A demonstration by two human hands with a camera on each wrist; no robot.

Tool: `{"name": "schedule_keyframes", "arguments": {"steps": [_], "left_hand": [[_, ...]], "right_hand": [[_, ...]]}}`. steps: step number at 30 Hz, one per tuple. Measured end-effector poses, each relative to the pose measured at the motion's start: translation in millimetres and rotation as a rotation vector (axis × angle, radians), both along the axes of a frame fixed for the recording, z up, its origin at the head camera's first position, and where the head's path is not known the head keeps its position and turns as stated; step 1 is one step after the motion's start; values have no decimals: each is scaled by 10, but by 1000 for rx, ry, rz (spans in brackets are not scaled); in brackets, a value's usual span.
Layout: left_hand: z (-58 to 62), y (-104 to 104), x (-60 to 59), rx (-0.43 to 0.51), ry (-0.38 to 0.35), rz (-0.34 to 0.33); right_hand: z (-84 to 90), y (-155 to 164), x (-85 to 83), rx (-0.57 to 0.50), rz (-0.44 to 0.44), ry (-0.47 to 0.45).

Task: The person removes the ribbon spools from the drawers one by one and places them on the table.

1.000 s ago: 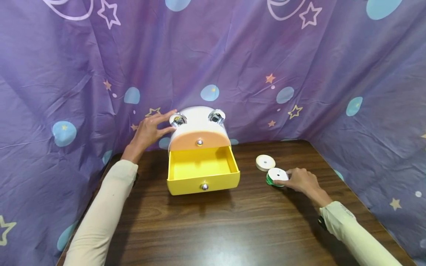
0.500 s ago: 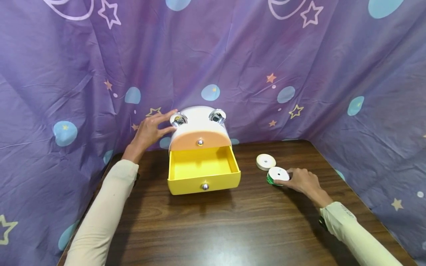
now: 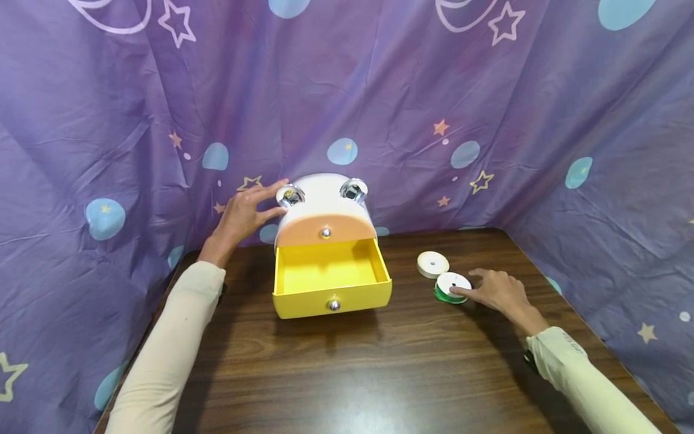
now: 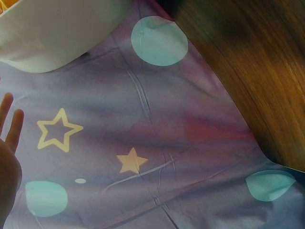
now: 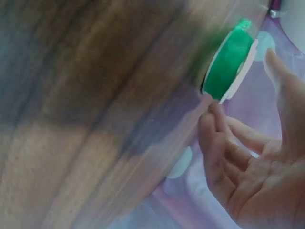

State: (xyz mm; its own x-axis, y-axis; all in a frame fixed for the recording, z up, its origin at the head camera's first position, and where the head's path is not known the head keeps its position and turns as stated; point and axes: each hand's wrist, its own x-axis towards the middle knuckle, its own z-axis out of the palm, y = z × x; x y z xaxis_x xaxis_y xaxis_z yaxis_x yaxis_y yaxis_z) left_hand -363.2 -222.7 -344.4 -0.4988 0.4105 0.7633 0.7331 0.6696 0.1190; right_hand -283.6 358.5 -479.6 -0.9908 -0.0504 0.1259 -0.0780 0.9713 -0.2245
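Note:
In the head view, a white mini drawer box (image 3: 324, 202) stands at the back of the table with its yellow drawer (image 3: 331, 296) pulled out. The thumb and forefinger of my left hand (image 3: 241, 214) span the silver ring-shaped eye (image 3: 290, 194) on the box's left. At the right lies a ribbon spool (image 3: 453, 288) with green ribbon and white flanges, flat on the table. My right hand (image 3: 500, 292) is beside it, thumb above the spool's edge; in the right wrist view the thumb stands apart from the green ribbon (image 5: 229, 64) and fingertips are close to its lower edge.
A second spool, cream-white (image 3: 432, 265), lies just behind the green one. The dark wooden table (image 3: 336, 374) meets a purple patterned curtain (image 3: 325, 90) at back and sides. An orange upper drawer (image 3: 303, 228) sits closed above the yellow one.
My right hand has loosened its grip on the green ribbon spool, its fingers spreading and shifting slightly right. The spool stays in place, and my left hand stays at the drawer box.

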Motion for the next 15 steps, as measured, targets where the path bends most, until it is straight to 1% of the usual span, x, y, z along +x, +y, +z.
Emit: {"name": "schedule_keyframes", "arguments": {"steps": [4,11,15], "left_hand": [[2,-8,-9,-1,12,-14],[-6,-7,-22,-1,24,-25],[-7,-10,-21,-5,21,-22]], "right_hand": [[57,8,-7,3,14,34],[148,-40,-5,-8,51,160],[198,-142,5,-42,126,252]]}}
